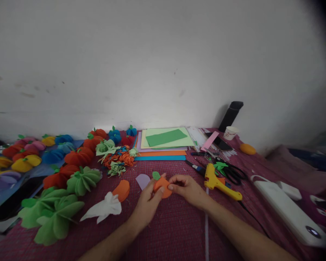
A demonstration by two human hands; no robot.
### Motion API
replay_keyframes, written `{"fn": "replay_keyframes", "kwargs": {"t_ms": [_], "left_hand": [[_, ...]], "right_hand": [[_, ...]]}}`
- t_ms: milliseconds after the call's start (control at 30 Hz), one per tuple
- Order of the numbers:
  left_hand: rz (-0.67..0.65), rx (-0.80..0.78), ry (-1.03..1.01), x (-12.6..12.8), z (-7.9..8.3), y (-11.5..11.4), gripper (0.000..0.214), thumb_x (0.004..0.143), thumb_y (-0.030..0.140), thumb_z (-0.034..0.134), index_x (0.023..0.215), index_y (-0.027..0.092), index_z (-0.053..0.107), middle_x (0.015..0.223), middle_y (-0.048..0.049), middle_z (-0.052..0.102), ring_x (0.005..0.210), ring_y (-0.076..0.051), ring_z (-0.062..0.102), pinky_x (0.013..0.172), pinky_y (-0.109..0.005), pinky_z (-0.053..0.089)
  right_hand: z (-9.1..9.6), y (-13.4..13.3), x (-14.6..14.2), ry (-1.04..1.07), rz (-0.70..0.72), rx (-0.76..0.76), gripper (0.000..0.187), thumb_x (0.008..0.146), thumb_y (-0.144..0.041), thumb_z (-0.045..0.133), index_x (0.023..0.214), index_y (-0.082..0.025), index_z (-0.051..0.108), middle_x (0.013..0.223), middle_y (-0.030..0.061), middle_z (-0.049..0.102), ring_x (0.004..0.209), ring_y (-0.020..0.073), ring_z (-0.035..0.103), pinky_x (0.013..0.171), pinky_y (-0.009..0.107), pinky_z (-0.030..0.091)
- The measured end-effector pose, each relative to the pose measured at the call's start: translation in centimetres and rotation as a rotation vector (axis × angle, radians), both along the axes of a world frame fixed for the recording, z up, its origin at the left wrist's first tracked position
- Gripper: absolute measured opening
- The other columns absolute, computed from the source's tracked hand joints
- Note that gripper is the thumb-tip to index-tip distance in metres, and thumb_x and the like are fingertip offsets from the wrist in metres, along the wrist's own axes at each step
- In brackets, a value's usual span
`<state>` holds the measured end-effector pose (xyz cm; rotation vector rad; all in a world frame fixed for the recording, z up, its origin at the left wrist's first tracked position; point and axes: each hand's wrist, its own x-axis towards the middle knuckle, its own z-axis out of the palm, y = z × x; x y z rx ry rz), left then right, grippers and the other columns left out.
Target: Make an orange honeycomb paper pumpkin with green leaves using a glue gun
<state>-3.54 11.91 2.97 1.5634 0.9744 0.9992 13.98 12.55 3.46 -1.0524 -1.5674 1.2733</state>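
Observation:
Between my hands, over the middle of the cloth, is an orange paper pumpkin [165, 191] with a green paper leaf [156, 175] at its top. My left hand [149, 199] grips its left side, the thumb lying across the front. Fingertips of my right hand [186, 188] pinch its right edge. Just left of my left hand lies a lilac paper piece [142, 181], partly hidden by that hand. Farther left are an orange folded paper piece [122, 190] and a crumpled white tissue [105, 206].
Several finished paper pumpkins [78, 156] crowd the left. Coloured sheets [160, 158] are stacked against the wall, beside paper scraps [122, 159]. To the right lie a yellow glue gun [220, 183], black-handled scissors [235, 174], a paper cup [230, 133] and a white power bank [290, 212].

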Motion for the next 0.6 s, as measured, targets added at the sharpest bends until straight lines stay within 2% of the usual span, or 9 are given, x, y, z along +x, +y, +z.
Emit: {"fn": "replay_keyframes", "kwargs": {"t_ms": [67,167,300,433,600], "left_hand": [[0.077,0.011,-0.027,-0.15,-0.14,0.26,0.031,0.081,0.033,0.051,0.107,0.017,0.061,0.098,-0.0048,0.065,0.090,-0.017,0.057,0.080,-0.028,0.044],[0.155,0.029,-0.044,-0.40,-0.37,0.52,0.023,0.080,0.036,0.054,0.085,0.016,0.065,0.073,-0.0004,0.061,0.067,-0.013,0.053,0.062,-0.023,0.042],[0.121,0.055,0.024,-0.45,-0.32,0.34,0.021,0.080,0.034,0.055,0.082,0.017,0.067,0.077,-0.0019,0.065,0.072,-0.015,0.055,0.066,-0.024,0.041],[0.117,0.061,0.107,-0.16,0.05,-0.03,0.018,0.078,0.031,0.057,0.082,0.018,0.068,0.077,-0.0015,0.066,0.071,-0.014,0.055,0.066,-0.024,0.041],[0.138,0.070,0.119,-0.05,0.33,-0.15,0.016,0.076,0.031,0.059,0.079,0.018,0.067,0.070,0.0006,0.064,0.064,-0.012,0.053,0.059,-0.021,0.039]], "right_hand": [[0.03,-0.03,-0.01,0.002,-0.010,-0.009,0.016,0.075,-0.032,0.063,0.074,-0.016,0.064,0.067,-0.0013,0.062,0.063,0.0113,0.055,0.062,0.023,0.042],[0.09,-0.13,-0.13,-0.017,-0.019,0.008,0.016,0.074,-0.033,0.064,0.075,-0.016,0.063,0.069,-0.0009,0.062,0.065,0.0116,0.055,0.063,0.024,0.043],[0.38,-0.45,-0.35,-0.015,-0.031,0.084,0.016,0.074,-0.032,0.065,0.082,-0.018,0.063,0.077,0.0003,0.062,0.072,0.0134,0.057,0.068,0.027,0.045],[0.76,-0.76,-0.37,-0.105,-0.082,0.192,0.013,0.075,-0.031,0.064,0.078,-0.018,0.064,0.074,0.0004,0.060,0.071,0.0134,0.055,0.066,0.026,0.044],[0.82,-0.72,-0.17,-0.108,-0.084,0.159,0.018,0.076,-0.034,0.061,0.074,-0.017,0.063,0.068,-0.0004,0.059,0.064,0.0120,0.053,0.059,0.024,0.043]]}}
